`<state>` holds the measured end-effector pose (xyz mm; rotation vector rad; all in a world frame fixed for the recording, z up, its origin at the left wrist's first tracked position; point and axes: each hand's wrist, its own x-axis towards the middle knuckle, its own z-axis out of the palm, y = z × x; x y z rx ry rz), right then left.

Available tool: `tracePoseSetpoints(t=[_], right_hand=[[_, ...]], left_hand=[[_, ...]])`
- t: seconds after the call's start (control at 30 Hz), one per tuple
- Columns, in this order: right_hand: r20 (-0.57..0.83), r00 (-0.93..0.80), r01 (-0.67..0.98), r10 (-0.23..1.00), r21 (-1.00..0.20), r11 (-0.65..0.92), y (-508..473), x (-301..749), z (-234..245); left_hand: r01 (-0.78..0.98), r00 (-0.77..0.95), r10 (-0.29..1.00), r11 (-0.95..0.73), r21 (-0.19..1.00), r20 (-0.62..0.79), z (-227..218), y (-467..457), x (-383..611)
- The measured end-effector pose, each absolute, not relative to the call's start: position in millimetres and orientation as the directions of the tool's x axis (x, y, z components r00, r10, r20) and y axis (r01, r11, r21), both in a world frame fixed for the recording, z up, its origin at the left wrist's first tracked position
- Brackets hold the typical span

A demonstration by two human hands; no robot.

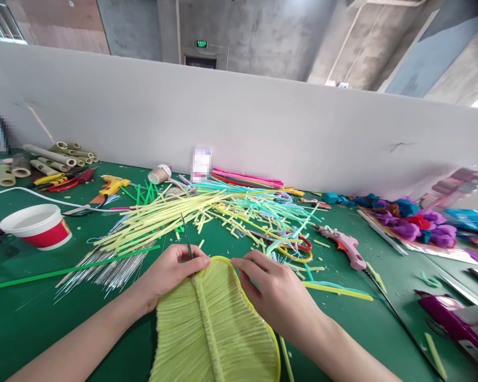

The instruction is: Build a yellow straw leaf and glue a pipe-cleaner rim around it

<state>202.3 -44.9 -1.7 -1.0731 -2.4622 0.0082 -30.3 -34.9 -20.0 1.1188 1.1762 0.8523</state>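
Observation:
A large yellow-green leaf (217,323), which looks made of pipe cleaners, has a raised midrib and points away from me. My left hand (179,273) is closed at its tip, with thumb and fingers pinched together. A thin, dark, pointed stick-like piece (186,233) rises from those fingers; its kind I cannot make out. Along the leaf's right edge and over its tip runs a bright yellow pipe cleaner (278,350). My right hand (265,281) pinches this edging just right of the tip, its other fingers curled. The leaf's lower end is out of view.
Yellow pipe cleaners (171,212) lie heaped beyond my hands, over bare wires (115,270). Scissors (302,244) and a pink glue gun (348,246) lie right. A paper cup (37,225), yellow glue gun (113,185) and bamboo pieces (59,159) are left. A white partition (263,122) stands behind.

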Motion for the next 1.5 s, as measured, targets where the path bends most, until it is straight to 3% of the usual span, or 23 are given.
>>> tracePoseSetpoints(t=[0.37, 0.63, 0.87, 1.5], right_hand=[[0.400, -0.604, 0.690, 0.689, -0.171, 0.704, -48, 199, 0], [0.405, -0.619, 0.664, 0.673, -0.188, 0.724, -51, 198, -2], [0.371, -0.645, 0.646, 0.669, -0.204, 0.736, -53, 194, -3], [0.368, -0.649, 0.671, 0.666, -0.135, 0.729, -62, 192, -7]], left_hand=[[0.042, 0.228, 0.920, 0.319, 0.947, -0.320, -25, -32, -33], [-0.015, 0.370, 0.864, 0.373, 0.928, -0.342, -23, -33, -33], [0.158, 0.291, 0.912, 0.254, 0.954, -0.290, -15, -31, -34], [0.114, 0.299, 0.886, 0.334, 0.936, -0.353, -19, -34, -34]])
